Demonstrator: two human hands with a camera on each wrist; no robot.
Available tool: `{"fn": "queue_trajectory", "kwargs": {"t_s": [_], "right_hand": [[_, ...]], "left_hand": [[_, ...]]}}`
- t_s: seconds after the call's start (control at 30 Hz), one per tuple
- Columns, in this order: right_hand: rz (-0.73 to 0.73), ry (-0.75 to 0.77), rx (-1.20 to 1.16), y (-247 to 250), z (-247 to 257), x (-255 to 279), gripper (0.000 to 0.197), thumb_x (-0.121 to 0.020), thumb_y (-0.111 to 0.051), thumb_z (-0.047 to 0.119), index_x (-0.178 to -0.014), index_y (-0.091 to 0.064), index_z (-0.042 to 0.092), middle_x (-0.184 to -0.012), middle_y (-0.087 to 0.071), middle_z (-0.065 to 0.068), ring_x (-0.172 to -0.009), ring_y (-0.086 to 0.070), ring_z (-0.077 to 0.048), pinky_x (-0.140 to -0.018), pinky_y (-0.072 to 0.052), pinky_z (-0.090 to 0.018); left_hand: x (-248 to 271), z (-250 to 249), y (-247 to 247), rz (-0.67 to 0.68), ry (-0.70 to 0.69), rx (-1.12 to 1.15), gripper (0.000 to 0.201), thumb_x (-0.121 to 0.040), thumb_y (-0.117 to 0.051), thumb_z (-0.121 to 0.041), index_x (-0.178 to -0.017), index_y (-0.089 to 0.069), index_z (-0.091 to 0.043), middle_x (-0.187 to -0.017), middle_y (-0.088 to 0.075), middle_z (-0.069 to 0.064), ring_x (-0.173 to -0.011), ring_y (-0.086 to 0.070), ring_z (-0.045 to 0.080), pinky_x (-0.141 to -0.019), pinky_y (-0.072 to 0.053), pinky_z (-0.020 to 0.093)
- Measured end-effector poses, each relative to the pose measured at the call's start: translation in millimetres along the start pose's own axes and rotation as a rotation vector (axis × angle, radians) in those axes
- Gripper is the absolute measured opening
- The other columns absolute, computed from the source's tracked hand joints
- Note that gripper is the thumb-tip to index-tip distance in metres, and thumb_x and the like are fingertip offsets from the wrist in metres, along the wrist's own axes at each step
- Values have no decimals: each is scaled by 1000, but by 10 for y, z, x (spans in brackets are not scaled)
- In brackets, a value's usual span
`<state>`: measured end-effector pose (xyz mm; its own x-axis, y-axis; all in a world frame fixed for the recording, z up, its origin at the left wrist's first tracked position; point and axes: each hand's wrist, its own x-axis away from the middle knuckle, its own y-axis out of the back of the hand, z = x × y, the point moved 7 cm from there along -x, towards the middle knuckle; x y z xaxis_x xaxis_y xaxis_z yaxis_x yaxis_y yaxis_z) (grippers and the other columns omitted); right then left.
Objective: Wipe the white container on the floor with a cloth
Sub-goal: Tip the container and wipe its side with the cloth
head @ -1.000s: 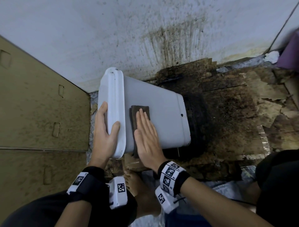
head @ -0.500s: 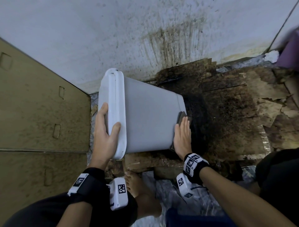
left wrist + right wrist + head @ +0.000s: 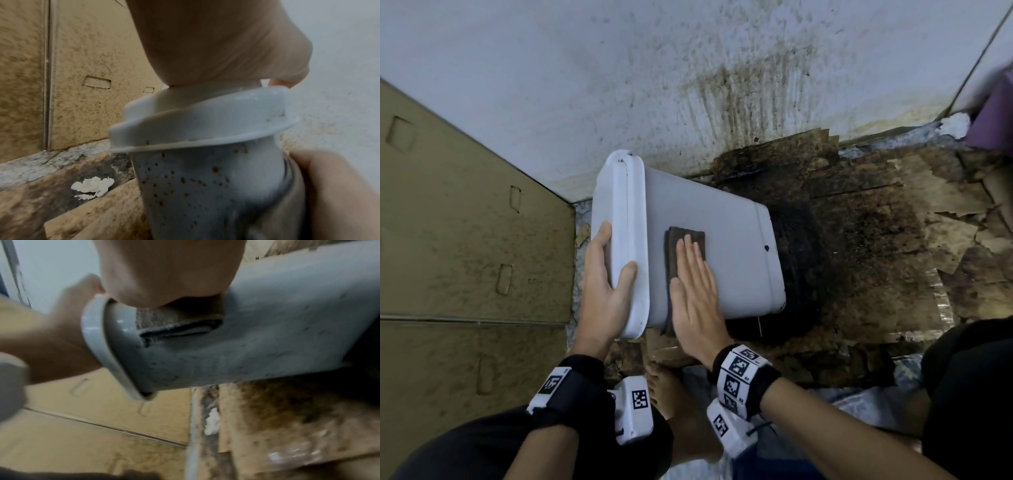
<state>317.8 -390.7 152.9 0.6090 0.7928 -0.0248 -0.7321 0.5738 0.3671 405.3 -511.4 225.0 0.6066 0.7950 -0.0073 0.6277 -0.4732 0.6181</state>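
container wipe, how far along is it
Midway, at a guess. The container is tipped, the left hand gripping its rim. In hand: the right hand presses the cloth flat on the upper side near the rim. Left: brown specks on the lower side, and a dark spot near the base.

- left hand [image 3: 606,284] curled round white container [image 3: 709,246] rim, thumb on top, fingers behind
- right hand [image 3: 693,294] flat, fingers straight together, pressing cloth [image 3: 676,236] on container side
- both forearms reach forward, wrist bands on
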Motion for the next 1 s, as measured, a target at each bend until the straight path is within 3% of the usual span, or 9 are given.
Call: {"fn": "queue_trajectory", "kwargs": {"t_s": [0.13,0.27,0.33,0.43,0.53,0.63,0.77,0.9,1.0], "right_hand": [[-12,44,71,166,-448,24,59,-108,-23,26,-165,-8,23,-172,-2,12,-158,-2,-5,-128,-5,-32],[-90,-182,86,407,-1286,96,59,-108,-17,33,-164,-4,21,-172,4,8,-157,5,-3,-130,-7,-43],[-112,-302,59,454,-1518,100,61,-106,-12,36,-164,-1,20,-170,10,7,-156,11,-3,-129,-4,-42],[-145,-425,13,404,-1474,33,67,-100,-12,33,-163,1,18,-167,11,11,-156,12,-6,-129,-1,-42],[-179,-455,-8,306,-1253,-1,69,-98,-18,32,-164,-3,19,-168,7,11,-155,11,-4,-128,-4,-44],[-117,-342,-24,154,-689,-55,66,-100,-17,34,-164,-3,22,-167,11,14,-153,15,1,-128,3,-37],[17,-3,-10,-17,101,17,58,-108,-16,34,-164,-1,24,-171,7,12,-156,12,-1,-126,9,-25],[37,133,96,109,-11,92,59,-110,-29,22,-165,-7,21,-172,-2,11,-158,-1,-6,-128,-4,-32],[41,109,111,175,-339,58,59,-109,-28,24,-164,-9,23,-172,-3,12,-158,-4,-6,-128,-7,-33]], "left_hand": [[3,48,34,-17,4,23,71,-95,-53,-37,-161,-34,-22,-169,-33,-11,-155,-32,9,-126,-31,52],[-3,63,30,-14,11,33,74,-92,-53,-43,-161,-34,-24,-169,-33,-14,-155,-32,8,-126,-31,53],[-11,49,23,-18,1,35,74,-91,-53,-45,-160,-35,-24,-168,-33,-15,-155,-32,9,-126,-31,53],[-22,33,-1,-15,-5,27,74,-91,-53,-45,-160,-35,-24,-168,-34,-13,-155,-32,10,-126,-32,54],[-3,4,-2,-15,-19,26,73,-93,-53,-43,-160,-35,-22,-168,-34,-10,-155,-32,10,-126,-31,54],[-13,-32,-11,-24,-37,25,72,-93,-53,-40,-160,-35,-19,-168,-34,-6,-155,-32,12,-126,-31,53],[3,-55,-26,-6,-40,-12,76,-94,-50,-47,-162,-33,-18,-168,-33,-6,-156,-29,9,-128,-28,49],[14,-66,-31,-9,-55,-5,72,-95,-51,-46,-160,-33,-22,-168,-33,-6,-156,-29,9,-128,-29,49],[1,8,6,-20,-29,16,72,-95,-52,-43,-161,-34,-20,-169,-33,-6,-156,-31,11,-126,-31,52]]}}
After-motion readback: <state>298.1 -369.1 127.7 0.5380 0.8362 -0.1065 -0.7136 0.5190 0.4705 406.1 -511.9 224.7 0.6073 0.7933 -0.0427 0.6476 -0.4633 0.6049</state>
